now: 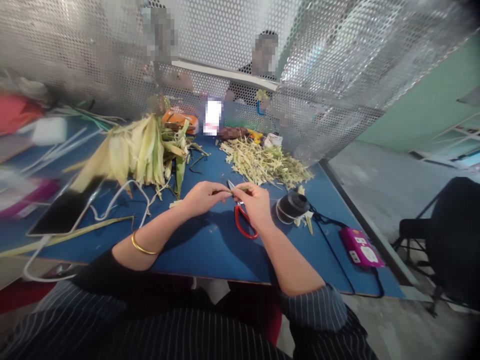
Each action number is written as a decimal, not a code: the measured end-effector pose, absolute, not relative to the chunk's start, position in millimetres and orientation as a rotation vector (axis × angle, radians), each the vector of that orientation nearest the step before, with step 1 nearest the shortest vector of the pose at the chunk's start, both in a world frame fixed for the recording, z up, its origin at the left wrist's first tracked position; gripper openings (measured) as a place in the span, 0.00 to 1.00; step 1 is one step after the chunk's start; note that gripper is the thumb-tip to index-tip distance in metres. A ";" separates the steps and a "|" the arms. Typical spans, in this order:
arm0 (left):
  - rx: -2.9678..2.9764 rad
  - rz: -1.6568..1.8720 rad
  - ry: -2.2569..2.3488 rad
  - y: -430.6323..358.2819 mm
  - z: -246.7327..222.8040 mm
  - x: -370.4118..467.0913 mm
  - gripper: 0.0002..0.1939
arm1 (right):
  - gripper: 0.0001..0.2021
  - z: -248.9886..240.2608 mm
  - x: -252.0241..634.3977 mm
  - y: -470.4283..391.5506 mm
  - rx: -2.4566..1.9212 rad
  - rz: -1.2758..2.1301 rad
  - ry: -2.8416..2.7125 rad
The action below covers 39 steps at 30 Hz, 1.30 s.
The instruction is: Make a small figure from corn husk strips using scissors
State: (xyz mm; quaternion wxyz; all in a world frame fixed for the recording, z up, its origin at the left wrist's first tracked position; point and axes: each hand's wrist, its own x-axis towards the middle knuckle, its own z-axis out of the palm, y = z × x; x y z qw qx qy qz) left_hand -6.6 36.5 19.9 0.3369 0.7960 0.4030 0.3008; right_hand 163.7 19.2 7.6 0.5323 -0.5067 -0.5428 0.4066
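Above the middle of the table, my left hand [204,197] and my right hand [257,202] meet fingertip to fingertip. Both are closed in a pinch on a thin greenish strip of corn husk [244,188]; most of it is hidden by the fingers. Scissors [245,229] with red handles lie on the table beneath the hands, partly covered by my right hand, blades pointing away. Beyond my left hand is a heap of pale corn husks [137,150]. Past my right hand spreads a pile of short cut husk pieces [258,162]. A black spool of thread [290,207] stands right of my right hand.
On the blue table [213,255] are a tablet [63,212] with a white cable at left and a magenta power strip [362,247] at right. A lit phone [213,117] stands at the back. Behind a perforated screen [225,30] are two people. A black chair [450,240] stands at right.
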 end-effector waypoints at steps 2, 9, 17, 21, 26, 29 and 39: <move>2.078 0.769 1.107 34.9 19.7 -4.7 0.16 | 0.08 7.1 162.1 18.6 -1.201 0.969 -1.307; 2.108 0.778 1.176 30.9 20.0 -2.1 0.13 | 0.06 3.8 154.9 16.6 -1.198 1.024 -1.276; 1.714 0.825 1.172 37.5 15.5 -16.5 0.14 | 0.14 44.7 202.5 4.8 -1.333 0.166 -1.421; 1.520 0.894 1.114 35.7 18.9 -14.6 0.13 | 0.18 57.9 248.5 -11.2 -1.669 -0.256 -1.578; 1.516 0.921 1.129 27.9 16.3 -5.8 0.12 | 0.30 43.3 287.5 -19.2 -2.195 -0.310 -1.788; 1.641 0.922 1.152 25.6 10.5 -4.0 0.13 | 0.29 41.4 286.0 -16.4 -2.212 -0.340 -1.863; 1.656 0.967 1.208 35.0 -1.0 -8.3 0.14 | 0.13 9.9 205.6 50.5 -2.371 -0.172 -2.206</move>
